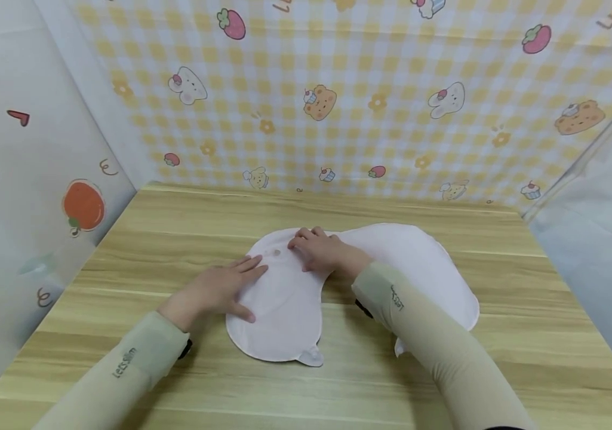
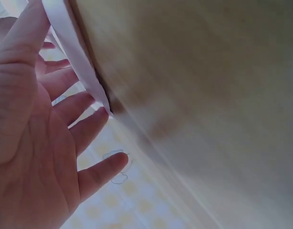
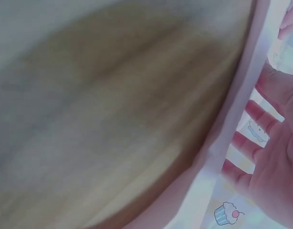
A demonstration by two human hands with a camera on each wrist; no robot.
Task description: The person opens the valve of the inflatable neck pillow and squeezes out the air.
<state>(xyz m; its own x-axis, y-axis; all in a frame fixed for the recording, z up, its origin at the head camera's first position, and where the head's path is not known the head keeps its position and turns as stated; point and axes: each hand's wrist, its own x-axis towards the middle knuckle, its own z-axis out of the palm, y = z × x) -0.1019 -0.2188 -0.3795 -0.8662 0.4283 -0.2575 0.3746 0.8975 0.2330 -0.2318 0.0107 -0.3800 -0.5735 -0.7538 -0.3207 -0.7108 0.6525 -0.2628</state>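
Note:
A pale pink U-shaped neck pillow [image 1: 289, 319] lies flat on the wooden table in the head view, its rounded ends toward the person. On its left half is a small round valve [image 1: 277, 252], and a little tab [image 1: 311, 356] sticks out at that end. My left hand [image 1: 222, 289] rests on the left edge with fingers spread and straight. Near the curved top, my right hand [image 1: 320, 248] touches the pillow with its fingers loosely bent. Both wrist views show fingers against the pillow's edge, gripping nothing.
The wood-grain table [image 1: 177, 221] runs back to a yellow checked cloth [image 1: 263, 71] with cartoon prints. White cloth walls [image 1: 21, 149] stand at left and right. Long beige sleeves [image 1: 429, 322] cover both forearms, and the right one crosses above the pillow's right half.

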